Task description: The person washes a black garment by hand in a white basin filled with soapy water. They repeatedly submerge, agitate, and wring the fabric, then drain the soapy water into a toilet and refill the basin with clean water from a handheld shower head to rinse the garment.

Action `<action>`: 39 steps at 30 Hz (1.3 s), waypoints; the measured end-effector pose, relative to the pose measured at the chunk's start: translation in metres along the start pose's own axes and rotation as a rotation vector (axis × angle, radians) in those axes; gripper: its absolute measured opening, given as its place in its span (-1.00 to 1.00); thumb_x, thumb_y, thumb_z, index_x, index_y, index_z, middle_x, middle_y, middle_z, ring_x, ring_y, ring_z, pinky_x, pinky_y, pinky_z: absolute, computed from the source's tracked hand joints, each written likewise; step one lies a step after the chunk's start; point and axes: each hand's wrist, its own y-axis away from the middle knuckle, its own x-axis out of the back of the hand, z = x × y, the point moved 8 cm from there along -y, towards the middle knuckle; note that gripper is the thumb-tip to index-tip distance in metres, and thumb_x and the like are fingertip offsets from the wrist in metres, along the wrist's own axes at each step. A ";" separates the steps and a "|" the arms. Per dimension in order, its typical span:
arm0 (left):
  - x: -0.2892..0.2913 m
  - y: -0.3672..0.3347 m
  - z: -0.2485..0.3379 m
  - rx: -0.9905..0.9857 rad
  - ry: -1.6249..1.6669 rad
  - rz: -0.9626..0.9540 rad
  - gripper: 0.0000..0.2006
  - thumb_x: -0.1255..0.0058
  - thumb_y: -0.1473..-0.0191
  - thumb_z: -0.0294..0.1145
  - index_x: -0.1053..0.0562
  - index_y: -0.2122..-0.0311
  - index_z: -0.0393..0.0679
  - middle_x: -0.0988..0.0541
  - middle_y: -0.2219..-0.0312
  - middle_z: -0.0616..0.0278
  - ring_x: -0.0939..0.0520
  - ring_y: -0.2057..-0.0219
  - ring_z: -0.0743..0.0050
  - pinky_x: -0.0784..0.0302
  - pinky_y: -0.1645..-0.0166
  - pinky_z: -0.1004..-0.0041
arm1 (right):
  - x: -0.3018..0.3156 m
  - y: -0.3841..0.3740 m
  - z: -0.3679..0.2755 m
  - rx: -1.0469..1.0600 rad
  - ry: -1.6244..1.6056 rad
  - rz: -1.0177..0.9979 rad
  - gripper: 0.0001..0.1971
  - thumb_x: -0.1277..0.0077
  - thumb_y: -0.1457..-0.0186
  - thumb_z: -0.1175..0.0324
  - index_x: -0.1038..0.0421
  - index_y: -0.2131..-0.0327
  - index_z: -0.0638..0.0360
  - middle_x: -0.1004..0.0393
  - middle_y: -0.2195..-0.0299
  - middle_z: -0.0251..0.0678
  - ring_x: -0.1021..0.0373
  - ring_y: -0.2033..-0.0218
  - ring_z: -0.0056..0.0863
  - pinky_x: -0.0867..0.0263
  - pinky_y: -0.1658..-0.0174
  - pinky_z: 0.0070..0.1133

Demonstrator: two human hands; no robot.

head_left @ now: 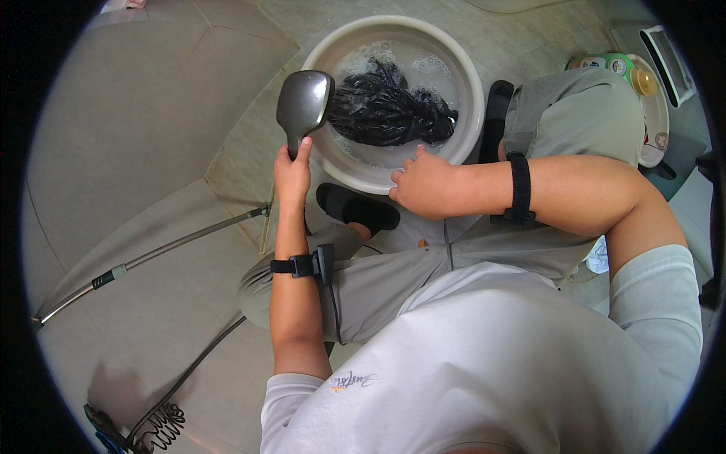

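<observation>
My left hand (293, 175) is wrapped round the handle of a dark grey shower head (305, 102), held up at the left edge of a round off-white basin (470, 121). In the basin lies a bunched black cloth (389, 112), wet and partly under cloudy, sudsy water (435, 68). At the near rim rests my right hand (425, 184), fingers curled over the edge as if gripping it. Part of its grip is hidden under the hand. No stream from the shower head shows clearly.
My feet in black slippers (355, 208) flank the basin. On the right stand a green bottle with a yellow cap (644, 82) and a pale tub (656, 129). A metal pole (174, 248) and a coiled black cable (165, 420) are at the left.
</observation>
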 end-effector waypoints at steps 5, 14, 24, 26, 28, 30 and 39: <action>-0.001 0.000 -0.007 0.054 -0.031 0.010 -0.48 -0.16 -0.12 0.08 -0.49 0.32 -0.34 -0.56 0.52 0.10 -0.55 0.44 0.25 -0.44 0.26 0.26 | 0.001 0.000 0.000 0.003 -0.007 0.005 -0.66 -0.08 -0.04 0.31 -0.53 0.08 0.15 -0.51 0.10 -0.10 -0.49 0.06 -0.08 -0.31 -0.09 0.05; -0.005 -0.001 -0.004 0.009 -0.027 -0.012 -0.53 -0.17 -0.14 0.06 -0.48 0.28 -0.27 -0.50 0.50 0.22 -0.47 0.48 0.43 -0.38 0.36 0.41 | 0.005 0.003 0.000 0.005 -0.022 0.015 -0.66 -0.07 -0.05 0.32 -0.53 0.08 0.16 -0.51 0.09 -0.11 -0.49 0.06 -0.09 -0.29 -0.10 0.06; -0.008 0.000 -0.003 0.017 0.012 -0.058 -0.57 -0.15 -0.17 0.05 -0.46 0.27 -0.20 -0.45 0.52 0.34 -0.41 0.52 0.60 -0.33 0.44 0.52 | 0.005 0.000 0.000 0.025 -0.038 -0.036 -0.61 -0.08 -0.11 0.28 -0.53 0.00 0.21 -0.50 0.00 0.02 -0.49 0.02 0.02 -0.28 -0.09 0.12; -0.008 0.000 -0.002 0.019 0.016 -0.060 -0.57 -0.15 -0.17 0.05 -0.46 0.27 -0.20 -0.45 0.52 0.35 -0.41 0.53 0.61 -0.33 0.44 0.53 | 0.005 0.000 0.000 0.024 -0.040 -0.030 -0.61 -0.08 -0.11 0.28 -0.53 0.01 0.22 -0.50 0.00 0.02 -0.49 0.02 0.02 -0.28 -0.08 0.12; -0.008 0.000 -0.001 0.011 0.018 -0.061 -0.57 -0.15 -0.17 0.04 -0.46 0.27 -0.20 -0.44 0.52 0.35 -0.41 0.54 0.61 -0.32 0.44 0.52 | 0.005 0.000 0.000 0.023 -0.038 -0.025 -0.62 -0.08 -0.11 0.28 -0.54 0.01 0.22 -0.50 0.00 0.02 -0.49 0.01 0.02 -0.28 -0.08 0.12; -0.009 0.001 -0.001 0.019 0.024 -0.064 -0.57 -0.15 -0.17 0.04 -0.46 0.28 -0.20 -0.44 0.52 0.35 -0.40 0.55 0.61 -0.32 0.45 0.52 | 0.004 0.000 0.000 0.022 -0.034 -0.027 -0.62 -0.08 -0.11 0.28 -0.54 0.02 0.23 -0.50 0.01 0.02 -0.48 0.01 0.02 -0.28 -0.08 0.12; -0.010 0.002 0.002 0.010 0.029 -0.069 -0.58 -0.16 -0.17 0.03 -0.45 0.30 -0.20 -0.44 0.53 0.35 -0.39 0.56 0.61 -0.31 0.46 0.52 | 0.006 0.001 0.000 0.026 -0.037 -0.002 -0.64 -0.07 -0.10 0.29 -0.55 0.04 0.22 -0.52 0.04 0.01 -0.50 0.04 0.02 -0.29 -0.06 0.12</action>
